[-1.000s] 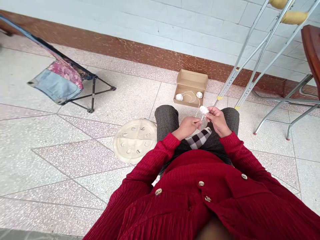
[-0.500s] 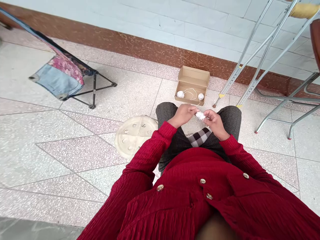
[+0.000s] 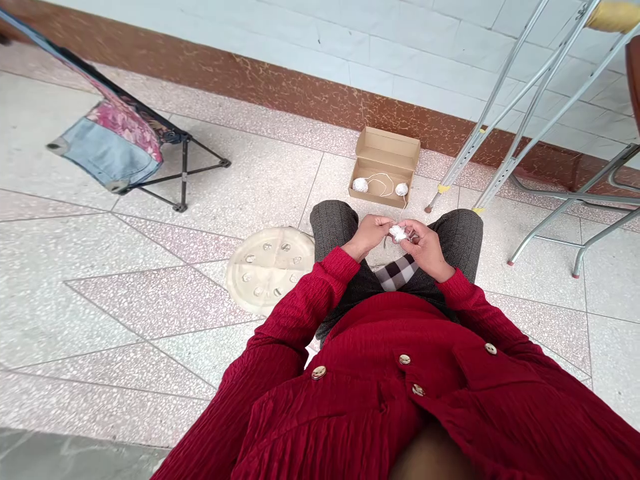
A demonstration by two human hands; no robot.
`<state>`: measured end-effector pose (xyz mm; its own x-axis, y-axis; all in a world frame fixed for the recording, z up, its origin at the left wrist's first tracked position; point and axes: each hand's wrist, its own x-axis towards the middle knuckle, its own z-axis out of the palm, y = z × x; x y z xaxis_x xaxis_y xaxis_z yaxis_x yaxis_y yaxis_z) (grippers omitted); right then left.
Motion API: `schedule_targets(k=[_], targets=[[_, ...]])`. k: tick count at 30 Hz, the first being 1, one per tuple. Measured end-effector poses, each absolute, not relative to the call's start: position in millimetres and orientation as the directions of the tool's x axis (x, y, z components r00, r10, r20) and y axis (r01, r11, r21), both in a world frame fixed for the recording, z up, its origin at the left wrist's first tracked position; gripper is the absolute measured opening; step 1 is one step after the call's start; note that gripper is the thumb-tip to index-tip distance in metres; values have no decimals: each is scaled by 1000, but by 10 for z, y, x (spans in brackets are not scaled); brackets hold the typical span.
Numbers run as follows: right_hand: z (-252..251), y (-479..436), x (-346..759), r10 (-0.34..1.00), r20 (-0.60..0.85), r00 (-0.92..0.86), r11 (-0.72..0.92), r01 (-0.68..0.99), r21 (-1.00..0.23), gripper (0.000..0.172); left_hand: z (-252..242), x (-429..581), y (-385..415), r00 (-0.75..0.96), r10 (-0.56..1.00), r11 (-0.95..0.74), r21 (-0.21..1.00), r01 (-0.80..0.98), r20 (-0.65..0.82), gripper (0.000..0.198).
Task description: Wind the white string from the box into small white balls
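Between my knees, a small bunched piece of white yarn work (image 3: 399, 233) is held up by both hands. My left hand (image 3: 372, 235) pinches its left side with the fingertips, and a thin greyish thing shows just below them, too small to name. On the other side, my right hand (image 3: 424, 244) has thumb and fingers closed on the piece. A strand runs up from the hands toward an open cardboard box (image 3: 364, 197) on the floor. Inside the box lie two white yarn balls, a larger one (image 3: 360, 185) at left and a smaller one (image 3: 401, 190) at right, with loose strands between.
Metal crutches (image 3: 493, 143) lean at the right, beside a metal-legged stool (image 3: 583, 250). A folding chair (image 3: 113, 150) stands at the left. A round cream cover with holes (image 3: 265, 270) lies on the floor by my left knee. The tiled wall (image 3: 310, 40) rises behind the box.
My hands have drawn slightly closer together around the white yarn piece, and the right hand has turned so its back shows more. The box and yarn balls stay in place.
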<state>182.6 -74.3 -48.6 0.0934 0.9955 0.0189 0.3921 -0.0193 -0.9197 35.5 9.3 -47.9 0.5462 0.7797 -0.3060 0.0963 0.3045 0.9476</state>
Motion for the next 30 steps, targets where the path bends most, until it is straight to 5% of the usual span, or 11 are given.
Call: schedule_targets(k=[5,9,13,17,20,23,27,30], targets=[[-576,-648,1795,959,-203,199,-200,-31,-979,23,-530,314,53,616,741,307,951,42,-266,31],[-574,-565,1836,926,-237,293,-193,-171,-966,26,-609,180,-10,705,687,2,970,243,-179,35],[-697,-522,1939,928,-137,347,-151,12,-989,25,-594,85,-129,741,666,-476,714,513,-88,34],[-808,-584,1968,964,-12,267,-124,409,-904,19,-335,95,-153,855,511,-813,377,444,94,26],[-750,-699,1905,991,47,123,-34,583,-812,14,-138,141,-19,882,440,-878,288,383,169,24],[-620,-832,1824,997,33,72,-10,522,-853,7,-126,193,186,878,450,-822,459,336,162,24],[-485,-912,1807,989,-66,136,-93,204,-975,15,-376,233,299,816,577,-453,843,290,29,31],[-457,-805,1912,966,-76,249,-107,115,-988,21,-554,234,143,780,619,-230,927,297,-97,38]])
